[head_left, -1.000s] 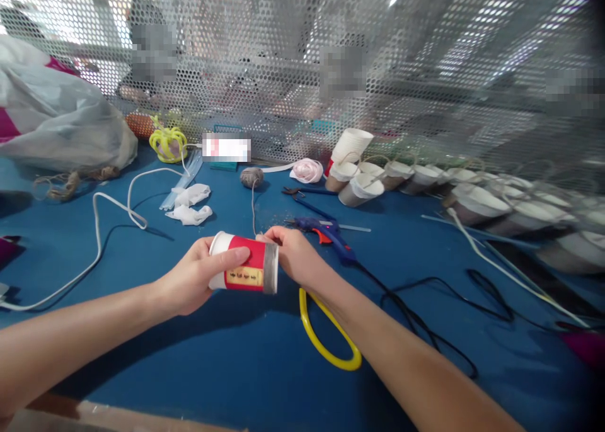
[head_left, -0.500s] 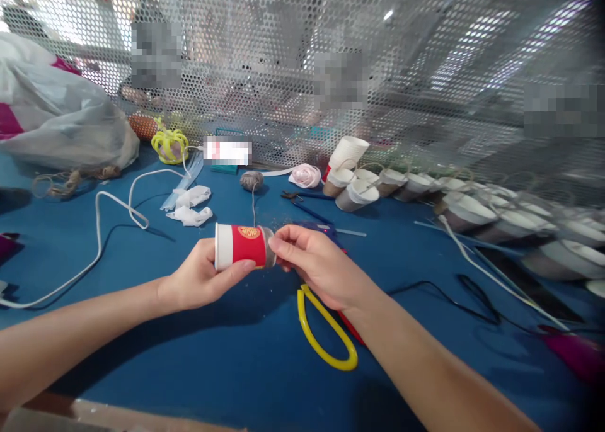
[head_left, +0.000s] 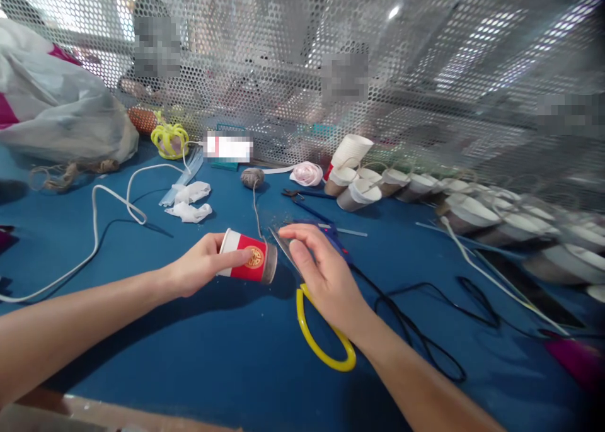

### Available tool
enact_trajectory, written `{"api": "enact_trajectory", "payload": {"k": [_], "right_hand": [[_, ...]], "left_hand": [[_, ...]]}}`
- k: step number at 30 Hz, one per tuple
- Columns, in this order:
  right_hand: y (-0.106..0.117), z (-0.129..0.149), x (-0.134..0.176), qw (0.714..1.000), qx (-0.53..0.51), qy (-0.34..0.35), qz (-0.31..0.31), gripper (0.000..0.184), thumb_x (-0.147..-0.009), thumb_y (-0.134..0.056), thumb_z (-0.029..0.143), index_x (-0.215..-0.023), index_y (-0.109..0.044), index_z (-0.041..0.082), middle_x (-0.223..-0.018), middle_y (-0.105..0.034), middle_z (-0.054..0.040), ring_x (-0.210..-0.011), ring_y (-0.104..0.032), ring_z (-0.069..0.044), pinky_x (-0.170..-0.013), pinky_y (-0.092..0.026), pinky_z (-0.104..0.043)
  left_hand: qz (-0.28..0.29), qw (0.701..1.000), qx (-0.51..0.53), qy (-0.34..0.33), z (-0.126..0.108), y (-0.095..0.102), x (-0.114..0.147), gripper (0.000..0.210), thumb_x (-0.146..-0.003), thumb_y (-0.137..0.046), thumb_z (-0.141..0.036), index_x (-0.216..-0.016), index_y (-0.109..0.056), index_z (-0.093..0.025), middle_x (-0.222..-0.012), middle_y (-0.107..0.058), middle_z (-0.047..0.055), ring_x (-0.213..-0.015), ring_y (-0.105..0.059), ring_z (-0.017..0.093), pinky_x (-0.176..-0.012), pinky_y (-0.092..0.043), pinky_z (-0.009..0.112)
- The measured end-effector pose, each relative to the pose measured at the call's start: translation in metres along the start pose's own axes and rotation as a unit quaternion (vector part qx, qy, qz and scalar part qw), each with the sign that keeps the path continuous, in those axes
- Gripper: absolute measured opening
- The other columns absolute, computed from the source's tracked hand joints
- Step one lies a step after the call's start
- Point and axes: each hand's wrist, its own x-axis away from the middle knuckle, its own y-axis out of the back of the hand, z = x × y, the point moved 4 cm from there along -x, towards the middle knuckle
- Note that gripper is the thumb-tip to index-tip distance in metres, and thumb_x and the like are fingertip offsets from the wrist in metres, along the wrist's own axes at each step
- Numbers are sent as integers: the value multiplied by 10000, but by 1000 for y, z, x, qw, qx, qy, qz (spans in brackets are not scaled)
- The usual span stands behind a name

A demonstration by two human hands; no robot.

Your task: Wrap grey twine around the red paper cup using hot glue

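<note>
My left hand point(head_left: 201, 269) holds a red and white paper cup point(head_left: 246, 264) on its side just above the blue table point(head_left: 198, 356), its grey-banded base pointing right. A thin strand of twine runs from the cup up to a grey twine ball point(head_left: 251, 177). My right hand point(head_left: 321, 274) has its fingers spread over the yellow-handled scissors point(head_left: 321, 331), lying flat on the table with the blades pointing toward the cup. I cannot tell whether the fingers grip the scissors. A blue glue gun point(head_left: 333, 233) lies partly hidden behind that hand.
A row of twine-wrapped paper cups point(head_left: 425, 183) lies along the perforated metal screen point(head_left: 302, 73) at the back right. A black cable point(head_left: 425, 331) and a white cable point(head_left: 99, 211) cross the table. A plastic bag point(head_left: 57, 117) sits far left. People sit behind the screen.
My right hand has let go of the cup's base and dropped onto the scissors. My left hand has lowered the cup and turned it so its round gold emblem shows.
</note>
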Motion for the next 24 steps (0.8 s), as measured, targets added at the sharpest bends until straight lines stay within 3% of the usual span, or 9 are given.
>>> {"api": "enact_trajectory", "payload": {"k": [2,8,14,17,20,22,24], "right_hand": [[-3,2,0,999,19,40,21,276,-915,-334,304,-994,-571,184,-1112,-560,-95,-1083,-477,-183,-956,-351,-368],[-16,9,4,990,31,71,120,371,-930,-279,318,-1150,-551,197,-1260,-483,-85,-1207,-380,-192,-1019,-296,-401],[-21,12,4,986,-28,46,158,431,-940,-219,360,-1166,-553,209,-1287,-472,-67,-1216,-386,-170,-1034,-284,-372],[-7,11,-2,992,-25,41,117,403,-925,-271,380,-1103,-581,192,-1243,-520,-69,-1175,-443,-173,-1002,-332,-347],[26,-5,-14,996,80,-32,6,317,-887,-374,382,-994,-596,182,-1051,-630,-72,-993,-573,-187,-875,-439,-326],[50,-27,-21,964,217,-150,-33,277,-872,-402,363,-985,-583,185,-954,-656,-59,-859,-617,-184,-785,-473,-313],[67,-49,-26,941,268,-204,-24,211,-845,-457,293,-926,-594,155,-909,-654,-89,-839,-618,-219,-765,-471,-341]], "left_hand": [[1,1000,-22,-3,0,0,1,260,-622,-748,-308,-758,-666,-102,-635,-675,20,-597,-590,104,-577,-439,182],[2,998,-67,-12,3,-1,0,230,-620,-744,-298,-717,-653,-110,-621,-647,-11,-546,-531,77,-540,-385,181],[-24,996,-90,5,8,0,-1,249,-643,-705,-329,-711,-626,-103,-630,-635,2,-559,-533,94,-569,-388,211],[-52,991,-123,3,6,2,-1,251,-641,-686,-342,-667,-604,-107,-558,-585,-18,-498,-477,80,-502,-333,198],[-63,987,-145,2,4,2,0,254,-647,-666,-354,-666,-606,-109,-566,-587,-9,-508,-477,87,-505,-332,201],[-61,985,-160,1,3,2,1,261,-655,-656,-365,-684,-614,-109,-596,-607,2,-537,-496,99,-527,-351,206],[-60,982,-180,-3,2,2,2,269,-664,-644,-378,-691,-614,-112,-605,-615,3,-541,-497,101,-527,-353,205]]}}
